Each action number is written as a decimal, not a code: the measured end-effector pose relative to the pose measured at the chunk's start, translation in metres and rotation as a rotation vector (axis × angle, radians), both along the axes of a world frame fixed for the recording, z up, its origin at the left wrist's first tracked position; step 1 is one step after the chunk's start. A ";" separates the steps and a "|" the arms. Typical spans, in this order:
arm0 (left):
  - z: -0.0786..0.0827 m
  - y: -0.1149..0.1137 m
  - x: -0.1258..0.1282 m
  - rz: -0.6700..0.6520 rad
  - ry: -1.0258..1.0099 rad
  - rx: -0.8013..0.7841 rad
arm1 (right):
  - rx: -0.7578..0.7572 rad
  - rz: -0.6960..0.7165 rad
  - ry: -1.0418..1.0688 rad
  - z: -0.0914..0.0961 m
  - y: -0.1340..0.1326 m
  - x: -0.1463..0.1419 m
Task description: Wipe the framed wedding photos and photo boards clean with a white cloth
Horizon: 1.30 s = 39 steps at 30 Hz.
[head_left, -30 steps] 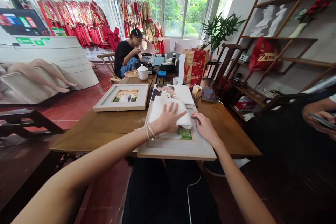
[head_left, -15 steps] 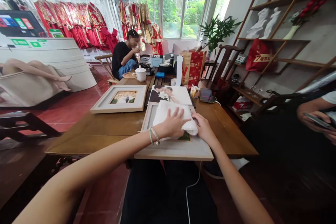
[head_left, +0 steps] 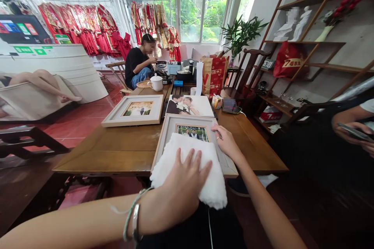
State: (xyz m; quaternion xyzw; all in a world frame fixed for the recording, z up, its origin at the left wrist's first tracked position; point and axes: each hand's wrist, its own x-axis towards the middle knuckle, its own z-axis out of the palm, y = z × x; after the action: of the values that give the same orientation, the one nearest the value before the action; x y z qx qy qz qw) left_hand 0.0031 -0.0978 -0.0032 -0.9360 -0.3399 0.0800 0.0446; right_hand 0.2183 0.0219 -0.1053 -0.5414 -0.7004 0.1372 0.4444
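My left hand (head_left: 185,177) lies flat with fingers spread on a folded white cloth (head_left: 194,151). It presses the cloth over the near part of a framed wedding picture, and the cloth hangs past the frame's front edge. The picture frame (head_left: 168,127) has a pale wood rim and a light mat. Above the cloth, the upper part of its small photo (head_left: 193,132) shows two people. On the frame's right side, my right hand (head_left: 224,140) grips the edge with curled fingers; a ring is on one finger.
A second framed picture (head_left: 133,111) lies to the left, and a wedding photo panel (head_left: 201,106) behind. Farther back are a white lidded cup (head_left: 157,83), a phone (head_left: 230,106) and a paper bag (head_left: 215,76). One person (head_left: 140,62) sits across the table; another person's hand holds a phone (head_left: 355,132) at right.
My left hand has slid the cloth toward me, from the frame's upper middle to its front edge, uncovering the photo's upper part. My right hand stays at the frame's right edge.
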 end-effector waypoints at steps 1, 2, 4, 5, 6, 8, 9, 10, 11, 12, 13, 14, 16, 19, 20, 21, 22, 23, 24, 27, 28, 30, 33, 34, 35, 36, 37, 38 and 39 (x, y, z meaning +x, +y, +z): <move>-0.003 0.008 0.001 0.011 0.007 0.020 | 0.007 0.002 -0.002 0.000 0.000 0.000; -0.006 0.018 0.002 0.029 0.017 0.042 | 0.013 0.005 -0.004 0.000 -0.001 0.000; -0.013 0.040 0.004 0.073 0.043 0.088 | 0.020 0.008 -0.006 0.001 -0.002 0.000; -0.016 0.052 0.006 0.097 0.057 0.112 | 0.019 0.007 -0.007 0.001 -0.002 0.000; -0.019 0.063 0.007 0.125 0.068 0.138 | 0.015 0.005 -0.007 0.002 -0.002 0.000; -0.024 0.083 0.009 0.178 0.071 0.192 | 0.000 0.001 -0.005 0.003 -0.003 -0.001; -0.025 0.092 0.010 0.201 0.063 0.222 | -0.007 0.000 -0.004 0.003 -0.003 -0.001; -0.026 0.101 0.011 0.219 0.050 0.249 | -0.012 0.000 -0.004 0.004 -0.003 -0.001; -0.026 0.110 0.011 0.224 0.032 0.277 | -0.016 -0.001 -0.003 0.004 -0.003 -0.001; -0.026 0.118 0.011 0.217 0.009 0.305 | -0.018 -0.003 -0.001 0.004 -0.003 -0.001; -0.027 0.125 0.010 0.202 -0.013 0.333 | -0.018 -0.004 0.000 0.004 -0.003 -0.001; -0.027 0.132 0.009 0.187 -0.030 0.358 | -0.018 -0.003 0.001 0.005 -0.003 -0.001; -0.027 0.145 0.006 0.167 -0.035 0.378 | -0.013 0.001 0.001 0.004 -0.003 -0.001; -0.026 0.156 -0.001 0.113 -0.006 0.332 | 0.003 0.005 0.006 0.003 -0.003 -0.001; -0.025 0.157 -0.004 0.084 -0.001 0.310 | 0.008 0.006 0.008 0.003 -0.003 -0.001; -0.024 0.156 -0.006 0.058 0.000 0.291 | 0.010 0.008 0.009 0.003 -0.003 -0.001; -0.022 0.154 -0.008 0.041 -0.002 0.278 | 0.009 0.007 0.010 0.002 -0.002 -0.001; -0.020 0.150 -0.010 0.038 -0.007 0.267 | 0.008 0.006 0.010 0.002 -0.002 -0.001; -0.017 0.144 -0.012 0.042 -0.012 0.255 | 0.007 0.005 0.011 0.001 -0.002 -0.001; -0.010 0.114 -0.014 0.037 -0.020 0.177 | 0.008 0.010 0.015 0.000 -0.002 -0.001; -0.007 0.101 -0.015 0.022 -0.020 0.134 | 0.008 0.012 0.013 0.000 -0.002 -0.001; -0.001 0.072 -0.016 -0.022 -0.021 0.044 | 0.008 0.008 0.008 -0.001 -0.001 0.000; 0.006 0.031 -0.017 -0.054 0.009 -0.034 | 0.007 -0.003 0.000 -0.001 -0.001 0.000; 0.006 0.020 -0.018 -0.063 0.022 -0.043 | 0.008 -0.002 -0.003 -0.001 0.000 0.001; 0.006 0.010 -0.019 -0.071 0.030 -0.046 | 0.010 0.001 -0.007 -0.001 0.000 0.001; 0.005 0.002 -0.020 -0.077 0.031 -0.046 | 0.011 0.005 -0.010 -0.001 0.000 0.001; 0.002 -0.004 -0.021 -0.080 0.023 -0.040 | 0.013 0.009 -0.011 -0.001 0.000 0.001; -0.001 -0.008 -0.023 -0.075 0.010 -0.025 | 0.014 0.012 -0.011 -0.001 -0.001 0.001; -0.005 -0.010 -0.024 -0.064 -0.005 0.001 | 0.014 0.015 -0.008 -0.001 -0.001 0.001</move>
State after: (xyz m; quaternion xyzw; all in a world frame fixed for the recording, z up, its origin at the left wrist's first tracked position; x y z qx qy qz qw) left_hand -0.0209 -0.1081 -0.0079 -0.9466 -0.3098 0.0760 0.0466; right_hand 0.2192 0.0210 -0.1061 -0.5337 -0.7070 0.1335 0.4444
